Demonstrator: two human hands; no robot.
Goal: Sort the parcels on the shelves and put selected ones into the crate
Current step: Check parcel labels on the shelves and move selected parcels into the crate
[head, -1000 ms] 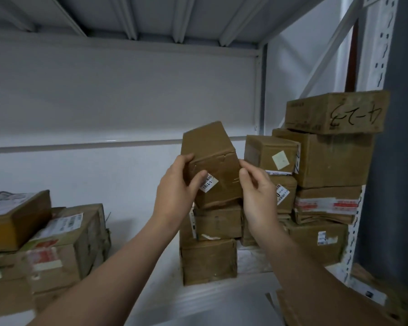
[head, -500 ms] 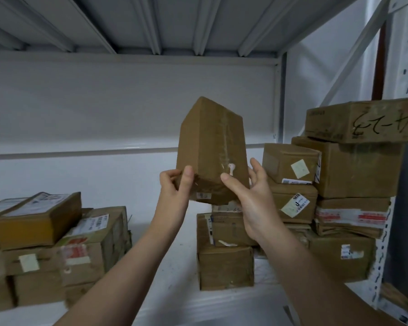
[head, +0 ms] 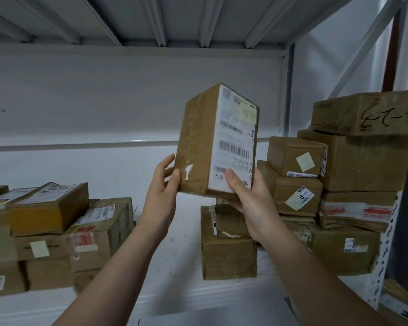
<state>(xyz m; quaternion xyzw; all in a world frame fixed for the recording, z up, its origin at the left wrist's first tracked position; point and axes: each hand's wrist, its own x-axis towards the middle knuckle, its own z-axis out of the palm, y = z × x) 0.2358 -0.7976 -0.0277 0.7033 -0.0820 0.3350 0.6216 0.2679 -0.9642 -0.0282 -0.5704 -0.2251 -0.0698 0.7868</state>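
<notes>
Parcel [head: 218, 142] got spun round since half a second back, so its white label [head: 236, 137] faces me now, held up above the shelf [head: 174, 255]. There's an 8 o'clock stack [head: 57, 231], a 3 o'clock stack [head: 353, 184] and a short pile [head: 229, 252] right beneath. Left hand [head: 161, 191] grips the 7 o'clock corner, right hand [head: 247, 201] curls under the bottom, thumb on the label. Barcodes show, print upside down and blurry.

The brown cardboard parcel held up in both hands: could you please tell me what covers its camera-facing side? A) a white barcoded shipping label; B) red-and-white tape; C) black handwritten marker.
A: the brown cardboard parcel, gripped by the left hand and right hand, shows a white shipping label with barcodes on that side.
</notes>
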